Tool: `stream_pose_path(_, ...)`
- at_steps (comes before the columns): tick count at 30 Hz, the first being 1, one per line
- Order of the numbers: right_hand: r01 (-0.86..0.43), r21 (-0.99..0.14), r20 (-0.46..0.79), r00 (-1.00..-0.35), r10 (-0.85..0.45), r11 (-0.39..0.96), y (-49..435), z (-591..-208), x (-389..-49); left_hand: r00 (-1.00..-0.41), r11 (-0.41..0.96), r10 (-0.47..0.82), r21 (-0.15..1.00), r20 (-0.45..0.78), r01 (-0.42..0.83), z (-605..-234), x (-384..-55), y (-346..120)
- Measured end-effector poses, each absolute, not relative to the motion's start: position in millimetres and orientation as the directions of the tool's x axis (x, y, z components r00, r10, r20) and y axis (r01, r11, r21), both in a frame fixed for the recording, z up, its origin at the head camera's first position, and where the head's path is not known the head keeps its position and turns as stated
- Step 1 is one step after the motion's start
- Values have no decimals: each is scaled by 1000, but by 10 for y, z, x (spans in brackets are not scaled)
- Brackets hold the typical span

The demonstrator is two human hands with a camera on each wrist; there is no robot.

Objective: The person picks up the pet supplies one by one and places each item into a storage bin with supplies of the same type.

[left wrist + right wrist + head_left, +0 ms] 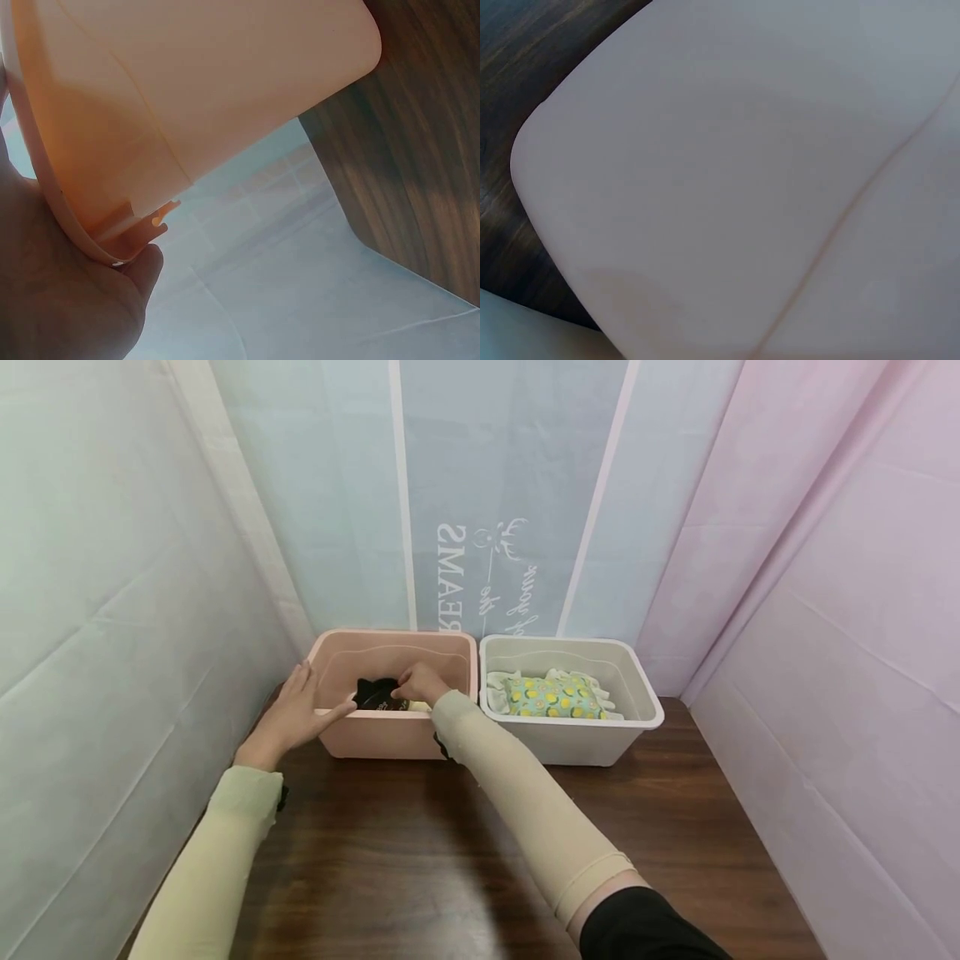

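Note:
In the head view, my right hand reaches over the near rim of a pink plastic bin. Its thumb and fingers pinch the right side of a black item with a pointed corner and gold lettering, inside the bin; its kind is unclear. My left hand rests at the bin's left front corner, fingers extended and thumb stretched along the near rim. In the left wrist view, that hand lies against the bin's rim. The right wrist view shows the bin's outer wall; my right hand is hidden there.
Right beside the pink bin stands a white-grey bin. It holds a teal cushion-like item with yellow lemon print on white ruffled cloth. Both bins stand on a dark wooden table, with fabric curtains behind and at the sides.

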State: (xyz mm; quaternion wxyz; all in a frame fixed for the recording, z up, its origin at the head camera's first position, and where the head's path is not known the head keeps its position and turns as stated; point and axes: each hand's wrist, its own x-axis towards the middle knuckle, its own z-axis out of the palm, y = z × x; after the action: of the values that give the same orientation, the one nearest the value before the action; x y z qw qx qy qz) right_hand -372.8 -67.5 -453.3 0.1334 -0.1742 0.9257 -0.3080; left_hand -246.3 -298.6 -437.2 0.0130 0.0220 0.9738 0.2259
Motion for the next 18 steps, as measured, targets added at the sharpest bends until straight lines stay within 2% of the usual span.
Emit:
stream_pose_path(6, -239, -610, -143, -905, -401, 756, -603, -4445, -3710, -998, 896, 61, 441, -14, 49, -4383, -2487, -2996)
stream_pose_path(12, -295, -620, -102, -888, -448, 727, -496, -4324, -3709, -999, 901, 53, 432, 1, 48, -4390, -2485, -3049)
stream_pose_path(18, -302, -658, -121, -862, -493, 690, -388, -4197, -3664, -998, 913, 58, 402, 28, 65, -4385, -2485, -3106)
